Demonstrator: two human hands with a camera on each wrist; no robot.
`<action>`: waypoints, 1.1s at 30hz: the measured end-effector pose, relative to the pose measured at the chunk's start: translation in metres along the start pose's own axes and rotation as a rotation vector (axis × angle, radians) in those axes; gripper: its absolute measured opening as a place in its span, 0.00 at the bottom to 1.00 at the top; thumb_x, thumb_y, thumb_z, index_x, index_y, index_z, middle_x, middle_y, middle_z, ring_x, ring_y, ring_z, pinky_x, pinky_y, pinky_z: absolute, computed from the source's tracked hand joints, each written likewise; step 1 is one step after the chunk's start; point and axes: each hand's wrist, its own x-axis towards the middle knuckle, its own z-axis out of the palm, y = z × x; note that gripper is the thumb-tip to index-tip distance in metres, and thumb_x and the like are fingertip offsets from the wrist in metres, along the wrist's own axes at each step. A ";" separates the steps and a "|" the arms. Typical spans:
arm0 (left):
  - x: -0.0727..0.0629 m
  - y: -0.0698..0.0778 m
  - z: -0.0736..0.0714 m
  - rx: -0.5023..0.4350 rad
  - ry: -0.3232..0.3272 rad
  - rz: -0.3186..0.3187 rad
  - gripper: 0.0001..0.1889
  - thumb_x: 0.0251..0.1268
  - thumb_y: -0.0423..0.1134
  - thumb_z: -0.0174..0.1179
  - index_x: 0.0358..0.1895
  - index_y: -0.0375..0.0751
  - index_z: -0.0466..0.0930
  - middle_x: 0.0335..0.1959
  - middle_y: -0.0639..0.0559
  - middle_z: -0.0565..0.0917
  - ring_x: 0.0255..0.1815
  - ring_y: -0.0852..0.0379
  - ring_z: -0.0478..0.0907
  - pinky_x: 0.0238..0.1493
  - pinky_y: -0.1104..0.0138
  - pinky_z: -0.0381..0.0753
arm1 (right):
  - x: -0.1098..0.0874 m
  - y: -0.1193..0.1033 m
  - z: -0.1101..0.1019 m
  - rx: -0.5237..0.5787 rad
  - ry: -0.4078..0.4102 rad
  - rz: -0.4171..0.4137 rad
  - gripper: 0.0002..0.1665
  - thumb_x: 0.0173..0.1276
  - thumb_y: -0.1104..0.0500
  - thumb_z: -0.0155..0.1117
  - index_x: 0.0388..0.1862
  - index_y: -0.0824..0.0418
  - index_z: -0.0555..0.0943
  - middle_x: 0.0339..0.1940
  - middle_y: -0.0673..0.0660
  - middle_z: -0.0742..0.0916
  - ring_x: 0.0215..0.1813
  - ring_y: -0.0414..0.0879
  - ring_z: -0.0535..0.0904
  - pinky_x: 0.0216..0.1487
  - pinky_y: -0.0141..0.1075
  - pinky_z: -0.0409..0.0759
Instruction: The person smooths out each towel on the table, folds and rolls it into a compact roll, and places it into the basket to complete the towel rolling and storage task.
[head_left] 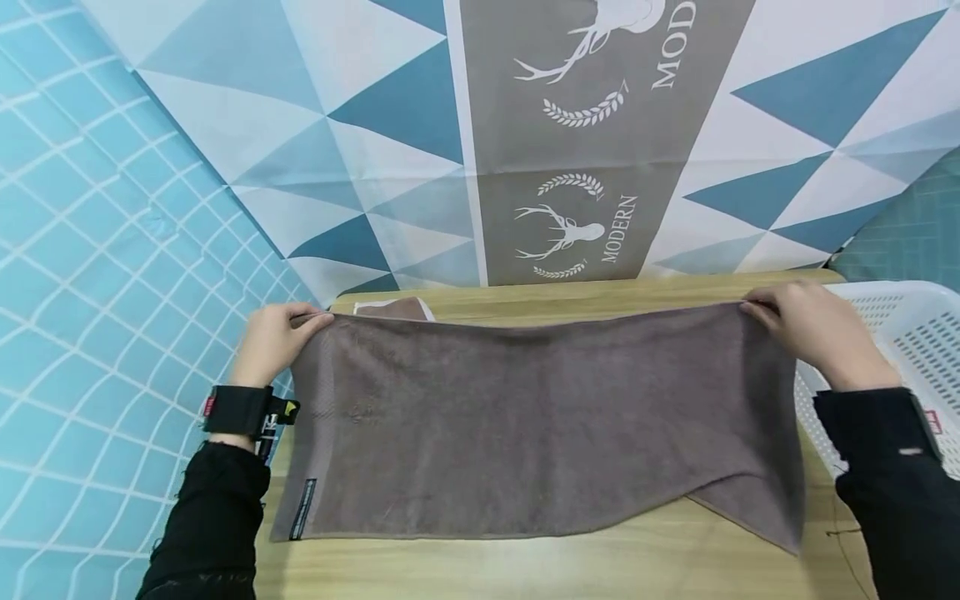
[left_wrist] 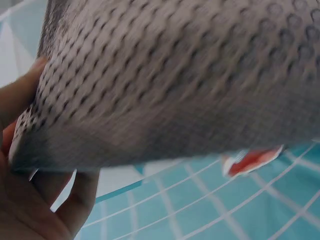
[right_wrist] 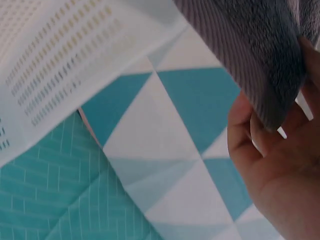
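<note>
A grey-brown towel (head_left: 525, 425) is stretched wide between both hands in the head view, with a dark label near its lower left corner. My left hand (head_left: 273, 342) pinches its upper left corner between thumb and fingers. At the upper right, my right hand (head_left: 821, 329) pinches the top edge, and the right end hangs down with its lower corner folded under. The left wrist view shows the towel's dimpled weave (left_wrist: 165, 60) close up, its edge between the fingers. In the right wrist view the fingers (right_wrist: 242, 135) hold a ribbed corner of the towel (right_wrist: 250, 55).
A white perforated basket (head_left: 918, 333) stands at the table's right end. Behind the towel lies a brown and white item (head_left: 393, 308), mostly covered. The wooden table (head_left: 450, 571) meets a patterned cloth backdrop (head_left: 405, 167). Blue checked cloth (head_left: 97, 292) hangs on the left.
</note>
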 end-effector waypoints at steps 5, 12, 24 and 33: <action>0.007 -0.004 0.019 0.037 0.139 -0.043 0.16 0.72 0.47 0.59 0.45 0.36 0.87 0.35 0.35 0.87 0.32 0.39 0.81 0.35 0.49 0.76 | 0.011 -0.001 0.018 -0.005 0.169 0.007 0.10 0.72 0.65 0.60 0.44 0.72 0.83 0.39 0.74 0.83 0.45 0.70 0.75 0.46 0.63 0.71; -0.016 -0.012 0.036 -0.002 0.107 -0.031 0.21 0.74 0.41 0.58 0.64 0.33 0.76 0.55 0.28 0.79 0.45 0.33 0.79 0.44 0.45 0.75 | -0.005 -0.018 0.032 0.048 0.129 -0.025 0.18 0.71 0.66 0.60 0.56 0.76 0.76 0.50 0.77 0.75 0.58 0.73 0.65 0.63 0.62 0.61; -0.099 0.000 0.032 0.064 -0.223 0.001 0.15 0.63 0.42 0.68 0.45 0.36 0.81 0.40 0.41 0.80 0.38 0.45 0.79 0.39 0.51 0.77 | -0.069 -0.045 0.062 0.145 -0.293 -0.063 0.11 0.67 0.61 0.64 0.24 0.60 0.77 0.20 0.50 0.78 0.22 0.42 0.72 0.24 0.39 0.70; -0.137 -0.014 0.031 -0.035 -0.619 -0.170 0.15 0.58 0.46 0.71 0.39 0.44 0.77 0.31 0.55 0.78 0.32 0.61 0.74 0.34 0.65 0.75 | -0.111 -0.032 0.085 0.242 -0.602 0.090 0.26 0.55 0.50 0.77 0.16 0.54 0.66 0.15 0.46 0.70 0.19 0.40 0.65 0.22 0.31 0.61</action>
